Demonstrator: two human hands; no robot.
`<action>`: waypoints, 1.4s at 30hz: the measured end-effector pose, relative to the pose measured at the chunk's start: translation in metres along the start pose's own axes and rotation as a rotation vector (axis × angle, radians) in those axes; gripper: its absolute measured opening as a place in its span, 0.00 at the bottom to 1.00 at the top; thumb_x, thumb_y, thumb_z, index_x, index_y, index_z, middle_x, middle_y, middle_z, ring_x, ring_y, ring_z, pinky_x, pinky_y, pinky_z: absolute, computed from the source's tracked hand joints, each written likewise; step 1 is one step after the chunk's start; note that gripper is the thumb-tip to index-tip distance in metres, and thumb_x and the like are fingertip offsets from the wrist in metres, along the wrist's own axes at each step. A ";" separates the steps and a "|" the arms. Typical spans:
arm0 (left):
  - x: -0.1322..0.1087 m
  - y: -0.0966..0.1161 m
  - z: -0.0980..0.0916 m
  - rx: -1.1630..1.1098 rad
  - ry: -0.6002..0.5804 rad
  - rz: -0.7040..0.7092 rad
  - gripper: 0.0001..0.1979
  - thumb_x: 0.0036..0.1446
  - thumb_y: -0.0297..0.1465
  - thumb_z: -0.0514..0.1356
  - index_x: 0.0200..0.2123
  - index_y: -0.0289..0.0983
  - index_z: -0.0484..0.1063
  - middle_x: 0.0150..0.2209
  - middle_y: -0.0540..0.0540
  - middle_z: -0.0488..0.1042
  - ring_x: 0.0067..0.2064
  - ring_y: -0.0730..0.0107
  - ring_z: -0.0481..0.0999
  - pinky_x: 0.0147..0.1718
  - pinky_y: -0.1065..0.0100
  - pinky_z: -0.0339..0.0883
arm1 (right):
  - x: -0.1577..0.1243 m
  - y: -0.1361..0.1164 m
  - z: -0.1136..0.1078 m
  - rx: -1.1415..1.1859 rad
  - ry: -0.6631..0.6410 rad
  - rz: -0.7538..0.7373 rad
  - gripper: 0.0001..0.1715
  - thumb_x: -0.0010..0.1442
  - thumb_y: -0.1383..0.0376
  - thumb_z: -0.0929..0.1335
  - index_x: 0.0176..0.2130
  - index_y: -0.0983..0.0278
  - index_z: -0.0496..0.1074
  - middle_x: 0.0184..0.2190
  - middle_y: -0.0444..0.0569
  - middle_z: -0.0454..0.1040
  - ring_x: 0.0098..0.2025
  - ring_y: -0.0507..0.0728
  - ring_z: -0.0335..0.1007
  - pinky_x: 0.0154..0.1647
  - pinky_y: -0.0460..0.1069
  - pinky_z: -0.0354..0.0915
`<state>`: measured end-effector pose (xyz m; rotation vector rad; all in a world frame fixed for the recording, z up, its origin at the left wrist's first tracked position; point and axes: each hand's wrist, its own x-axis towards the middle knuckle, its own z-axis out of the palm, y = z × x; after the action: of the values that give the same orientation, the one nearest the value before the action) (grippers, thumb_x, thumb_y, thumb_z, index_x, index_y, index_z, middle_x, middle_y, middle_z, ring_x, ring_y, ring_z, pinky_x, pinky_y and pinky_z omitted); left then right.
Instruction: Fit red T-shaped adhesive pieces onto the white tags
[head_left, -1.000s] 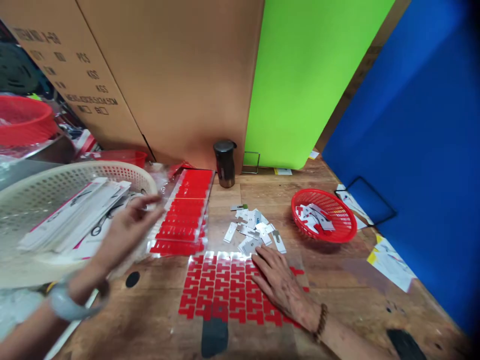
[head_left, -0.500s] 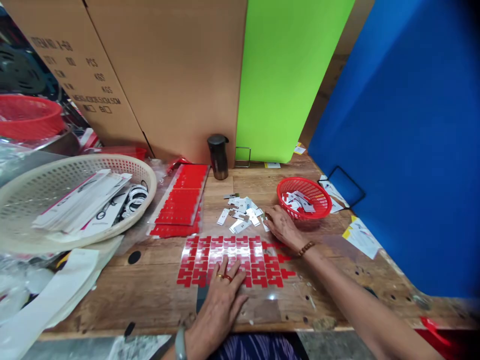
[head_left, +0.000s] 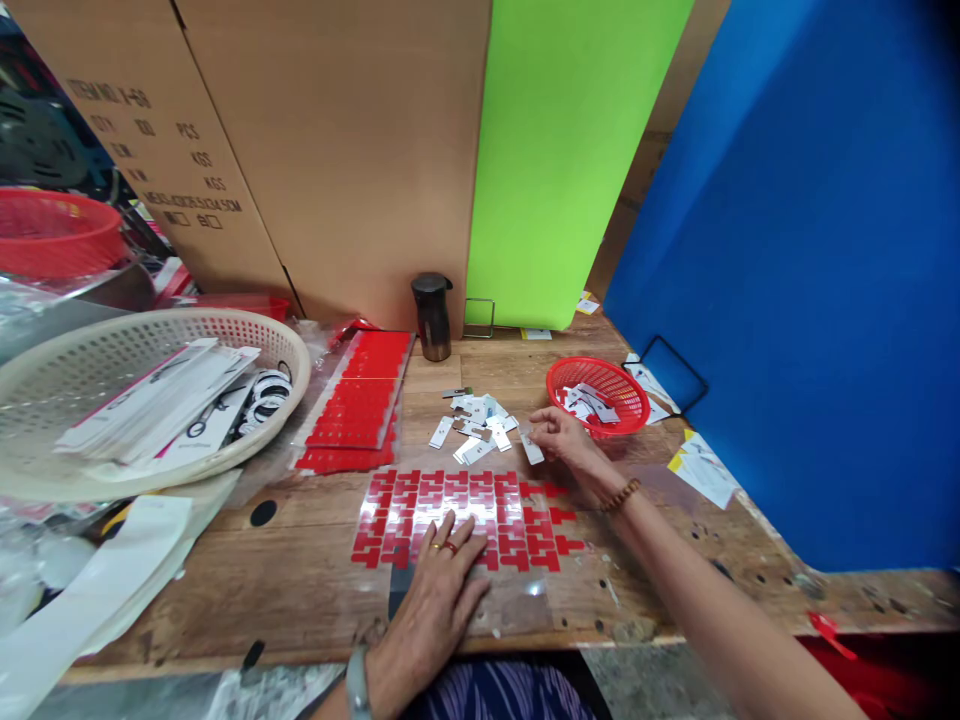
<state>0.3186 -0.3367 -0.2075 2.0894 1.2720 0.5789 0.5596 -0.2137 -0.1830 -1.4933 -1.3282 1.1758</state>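
Note:
My left hand (head_left: 435,590) lies flat, fingers spread, on a clear sheet of red T-shaped stickers (head_left: 457,515) near the table's front edge. Farther back on the right, my right hand (head_left: 559,438) pinches a small white strip (head_left: 532,449) at the edge of a loose pile of small white and grey pieces (head_left: 476,425). A small red basket (head_left: 598,395) holding more such pieces stands just right of that hand.
A stack of red sticker sheets (head_left: 360,405) lies left of the pile. A large cream basket (head_left: 142,400) with packaged items fills the left side. A black cup (head_left: 433,315) stands at the back against cardboard boxes (head_left: 300,140). Green (head_left: 562,150) and blue (head_left: 810,250) panels close off the right.
My left hand came from the cream basket down onto the sticker sheet. My right hand left the sheet, reached the pile and took up a white strip.

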 end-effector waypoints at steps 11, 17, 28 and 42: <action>0.026 0.047 -0.020 -1.196 0.076 -0.605 0.21 0.44 0.39 0.67 0.37 0.33 0.66 0.28 0.46 0.76 0.25 0.71 0.76 0.27 0.71 0.71 | -0.103 -0.011 0.079 0.708 -0.037 0.058 0.18 0.49 0.61 0.73 0.41 0.61 0.70 0.27 0.41 0.67 0.27 0.49 0.61 0.27 0.44 0.59; 0.013 0.041 -0.030 -1.218 0.013 -0.656 0.19 0.42 0.38 0.69 0.31 0.30 0.70 0.22 0.47 0.74 0.17 0.80 0.70 0.18 0.78 0.64 | -0.116 -0.003 0.080 0.840 -0.228 0.143 0.18 0.51 0.61 0.73 0.43 0.61 0.71 0.33 0.44 0.71 0.32 0.50 0.66 0.35 0.45 0.62; -0.001 0.046 -0.036 -1.202 -0.120 -0.657 0.17 0.42 0.39 0.68 0.28 0.32 0.70 0.21 0.48 0.74 0.15 0.79 0.68 0.14 0.77 0.61 | -0.128 0.008 0.079 0.924 -0.288 0.174 0.14 0.48 0.58 0.74 0.34 0.62 0.73 0.26 0.41 0.68 0.27 0.48 0.61 0.29 0.43 0.58; -0.005 0.037 -0.022 -1.349 -0.066 -0.756 0.16 0.42 0.35 0.70 0.28 0.32 0.68 0.23 0.50 0.73 0.19 0.82 0.68 0.19 0.79 0.64 | -0.144 0.024 0.090 0.794 -0.196 0.105 0.19 0.50 0.61 0.73 0.42 0.59 0.70 0.31 0.42 0.71 0.30 0.50 0.67 0.35 0.46 0.64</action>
<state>0.3257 -0.3475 -0.1664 0.4723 1.0143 0.6908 0.4764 -0.3612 -0.2097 -0.8848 -0.7425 1.6895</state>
